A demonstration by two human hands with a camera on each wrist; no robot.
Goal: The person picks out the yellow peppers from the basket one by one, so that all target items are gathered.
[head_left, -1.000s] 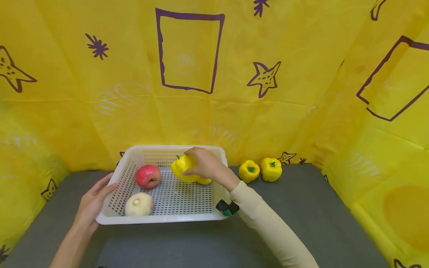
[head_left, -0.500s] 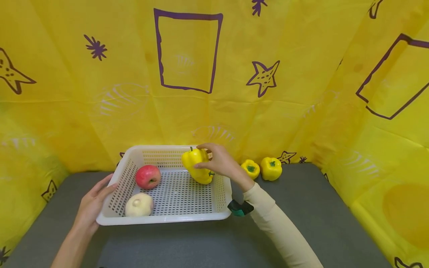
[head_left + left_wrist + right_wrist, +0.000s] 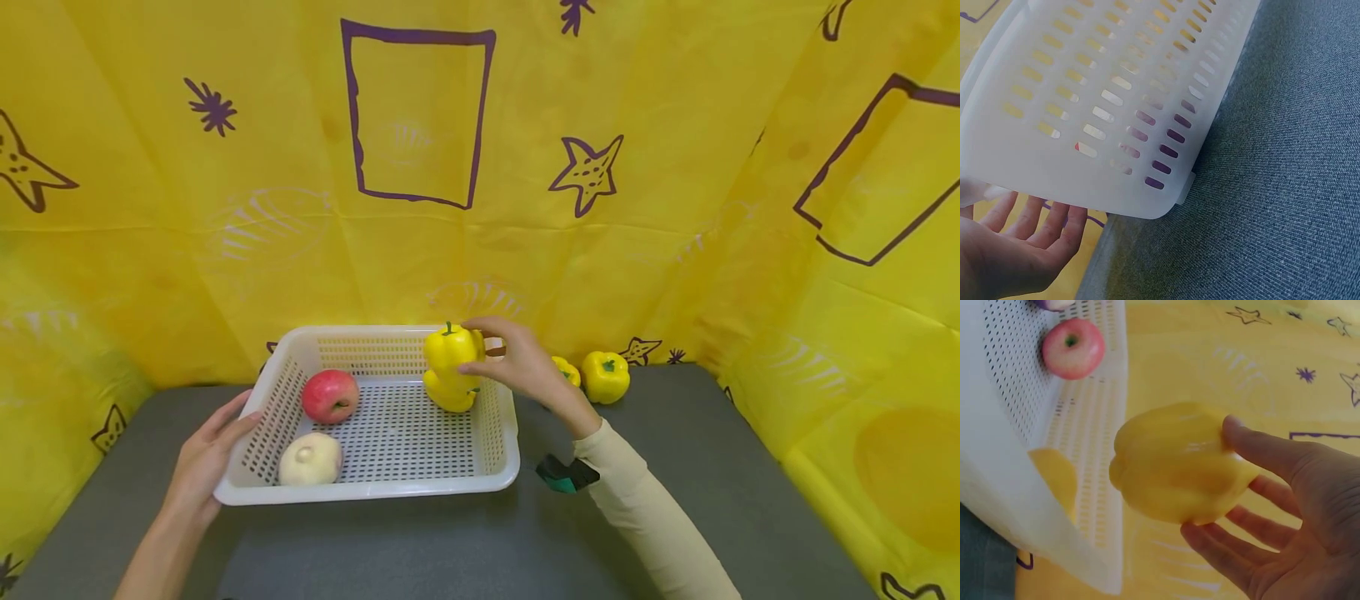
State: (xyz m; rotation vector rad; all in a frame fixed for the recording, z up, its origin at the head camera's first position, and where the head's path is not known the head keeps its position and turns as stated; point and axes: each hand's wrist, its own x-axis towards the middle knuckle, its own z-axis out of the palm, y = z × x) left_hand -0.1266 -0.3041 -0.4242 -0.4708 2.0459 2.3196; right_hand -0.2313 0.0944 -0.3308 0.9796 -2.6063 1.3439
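Observation:
My right hand point(image 3: 517, 360) holds a yellow bell pepper point(image 3: 448, 347) by its side, thumb and fingers spread around it, over the right end of a white perforated plastic basket point(image 3: 367, 492). In the right wrist view this bell pepper point(image 3: 1172, 465) hangs between thumb and fingertips, above the basket's edge. A second yellow bell pepper point(image 3: 450, 394) lies in the basket below it, partly covered. At the left end my left hand point(image 3: 210, 454) grips the basket rim, its fingers point(image 3: 1063, 228) along the outer edge in the left wrist view.
Inside the basket's left half are a red apple point(image 3: 331, 396) and a round cream vegetable point(image 3: 311, 458) with some purple. Two more yellow bell peppers stand right of the basket: one point(image 3: 606, 377) in full view, one point(image 3: 567, 371) partly behind my wrist. A yellow cloth point(image 3: 420, 258) rises behind the dark table point(image 3: 637, 467).
My right hand has moved to the right with the bell pepper, which has turned stem up. The second pepper has come partly into view below. My left hand stays on the rim.

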